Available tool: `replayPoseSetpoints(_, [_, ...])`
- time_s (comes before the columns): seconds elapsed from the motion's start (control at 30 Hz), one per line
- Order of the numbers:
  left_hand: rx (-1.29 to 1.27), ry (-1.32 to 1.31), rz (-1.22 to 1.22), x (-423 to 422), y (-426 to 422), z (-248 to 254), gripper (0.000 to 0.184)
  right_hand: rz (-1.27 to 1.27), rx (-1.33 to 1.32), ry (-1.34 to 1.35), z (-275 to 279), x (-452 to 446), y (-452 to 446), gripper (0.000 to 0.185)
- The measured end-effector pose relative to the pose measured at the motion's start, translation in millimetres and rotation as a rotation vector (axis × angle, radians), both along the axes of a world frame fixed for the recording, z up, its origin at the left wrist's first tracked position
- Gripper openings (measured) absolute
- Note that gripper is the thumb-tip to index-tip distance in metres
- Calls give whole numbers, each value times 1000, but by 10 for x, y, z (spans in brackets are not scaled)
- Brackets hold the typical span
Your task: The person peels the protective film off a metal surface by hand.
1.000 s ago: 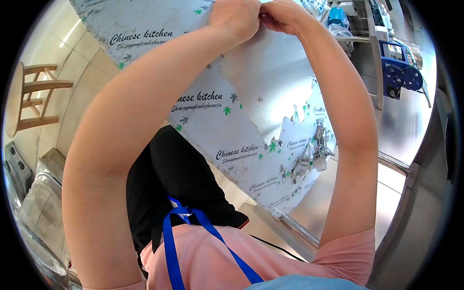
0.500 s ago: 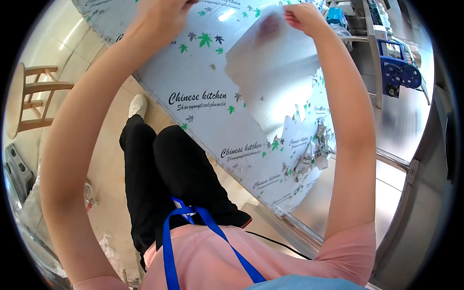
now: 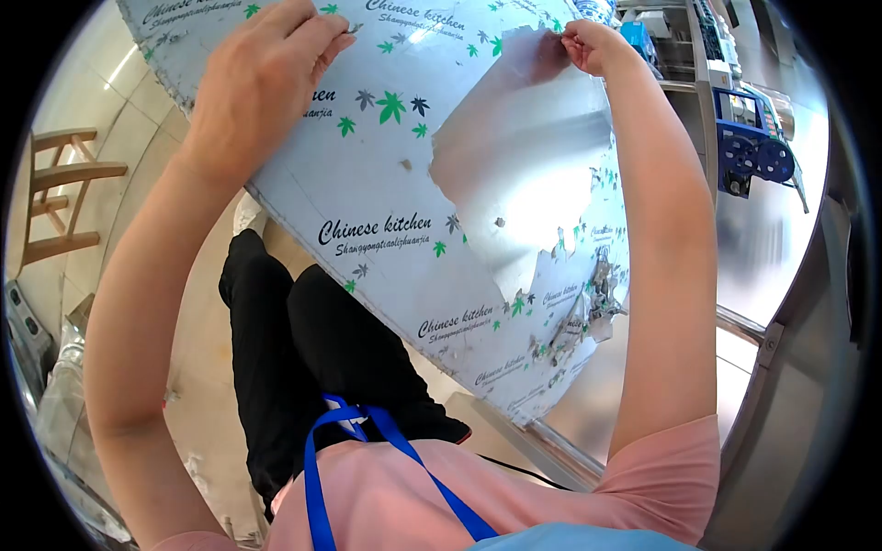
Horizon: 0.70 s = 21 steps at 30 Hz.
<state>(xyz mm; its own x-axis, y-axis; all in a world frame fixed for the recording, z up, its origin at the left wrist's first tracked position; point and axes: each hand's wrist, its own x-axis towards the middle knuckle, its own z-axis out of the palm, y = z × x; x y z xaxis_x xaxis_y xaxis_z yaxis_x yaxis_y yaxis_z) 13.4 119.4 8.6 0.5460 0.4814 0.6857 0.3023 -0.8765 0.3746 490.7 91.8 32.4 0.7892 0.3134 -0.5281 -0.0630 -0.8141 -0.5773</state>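
Note:
A metal surface is covered by a torn printed film (image 3: 367, 184) with "Chinese kitchen" lettering and green leaves. A bare, shiny metal patch (image 3: 514, 165) shows in its middle. Over the upper left of the film is my left hand (image 3: 266, 78), thumb and fingers pinched around a tiny dark scrap at their tips. At the top edge of the bare patch, my right hand (image 3: 593, 46) has its fingers pressed together; what they hold, if anything, is too small to name. Crumpled film scraps (image 3: 593, 303) lie at the lower right of the sheet.
On the left stands a wooden stool (image 3: 64, 193). A blue device with black reels (image 3: 755, 156) sits at the upper right, beside a shelf with boxes. A metal rail (image 3: 740, 323) runs at the right. My legs (image 3: 340, 340) are below the sheet's near edge.
My hands were together at the top; the left has moved away to the left and the right a little rightward and down. More of the bare patch's upper part now shows.

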Motion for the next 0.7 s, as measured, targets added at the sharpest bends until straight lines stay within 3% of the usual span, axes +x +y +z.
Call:
replayPoseSetpoints(0.1, [-9, 27, -8, -26, 1, 14, 14, 133, 97, -4, -58, 420, 36, 14])
replayPoseSetpoints(0.2, [-2, -10, -10, -6, -27, 27, 14, 950, -153, -948, 278, -146, -146, 18])
replayPoseSetpoints(0.3, [-21, 16, 42, -4, -43, 21, 14, 1344, 43, -959, 202, -191, -342, 26])
replayPoseSetpoints(0.7, [65, 53, 89, 19, -60, 42, 15, 1423, 46, -1245, 135, -407, -428, 13])
